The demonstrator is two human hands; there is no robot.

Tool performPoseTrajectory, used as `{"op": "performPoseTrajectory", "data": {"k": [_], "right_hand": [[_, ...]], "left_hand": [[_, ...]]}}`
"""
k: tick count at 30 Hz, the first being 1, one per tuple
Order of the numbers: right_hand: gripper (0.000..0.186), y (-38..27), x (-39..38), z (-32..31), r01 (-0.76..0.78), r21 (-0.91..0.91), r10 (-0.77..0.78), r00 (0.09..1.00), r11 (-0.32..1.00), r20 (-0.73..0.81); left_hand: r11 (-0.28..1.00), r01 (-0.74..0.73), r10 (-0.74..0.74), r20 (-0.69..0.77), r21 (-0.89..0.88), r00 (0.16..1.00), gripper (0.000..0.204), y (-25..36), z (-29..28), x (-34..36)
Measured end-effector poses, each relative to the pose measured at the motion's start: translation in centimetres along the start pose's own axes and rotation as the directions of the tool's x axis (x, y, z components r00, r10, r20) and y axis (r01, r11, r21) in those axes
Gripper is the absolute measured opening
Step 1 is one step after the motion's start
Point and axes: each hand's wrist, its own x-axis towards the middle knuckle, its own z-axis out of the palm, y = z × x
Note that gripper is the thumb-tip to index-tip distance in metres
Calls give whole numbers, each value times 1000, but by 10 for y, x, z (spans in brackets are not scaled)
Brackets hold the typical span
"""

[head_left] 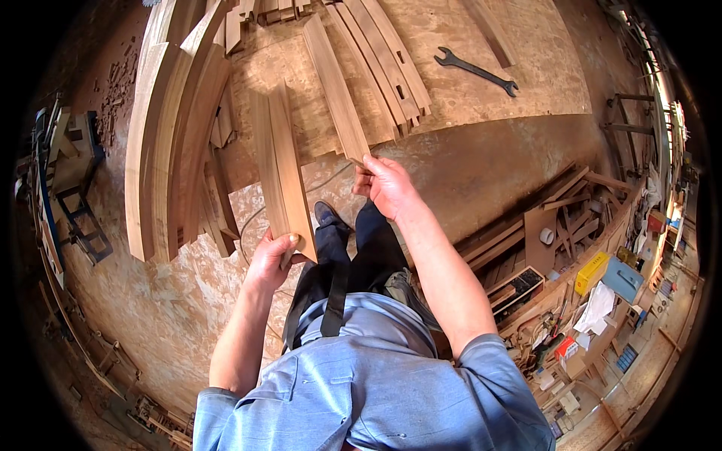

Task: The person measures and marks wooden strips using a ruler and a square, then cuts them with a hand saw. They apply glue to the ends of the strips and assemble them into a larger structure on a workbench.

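My left hand (276,257) is closed on the near end of a pair of wooden strips (282,173) lying side by side, the thumb pressed on top. Those strips reach up over the edge of the plywood tabletop (481,101). My right hand (387,186) pinches the near end of another wooden strip (338,98), whose far part lies along the tabletop. To its right lie several slotted wooden strips (383,64), close together. A stack of curved wooden pieces (169,150) stands at the left, overhanging the near edge.
An open-ended wrench (477,71) and a single board (489,34) lie on the tabletop at the right. Wood offcuts (571,203) fill a heap at the right, by a yellow box (592,273) and a blue case (621,280). A cable (252,222) trails on the floor.
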Motion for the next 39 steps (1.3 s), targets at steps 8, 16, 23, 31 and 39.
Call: {"op": "performPoseTrajectory", "data": {"k": [8, 16, 23, 31, 39], "right_hand": [[12, 10, -10, 10, 126, -263, -161, 980, 957, -113], [14, 11, -15, 9, 133, -198, -153, 984, 971, -88], [21, 11, -12, -4, 41, 15, -41, 999, 999, 0], [28, 13, -14, -9, -26, 173, 19, 999, 985, 43], [33, 14, -16, 1, -25, 227, 16, 999, 974, 41]], "left_hand": [[998, -29, 29, -4, 52, 1000, 53, 0, 4, 2], [1000, -18, 18, -8, -2, 1000, 54, 5, 7, 5], [1000, -10, 10, -20, 13, 1000, 55, 6, 7, 7], [999, -32, 32, -5, 39, 999, 51, 7, 12, 7], [998, -38, 38, -2, 44, 999, 48, 5, 10, 9]]}}
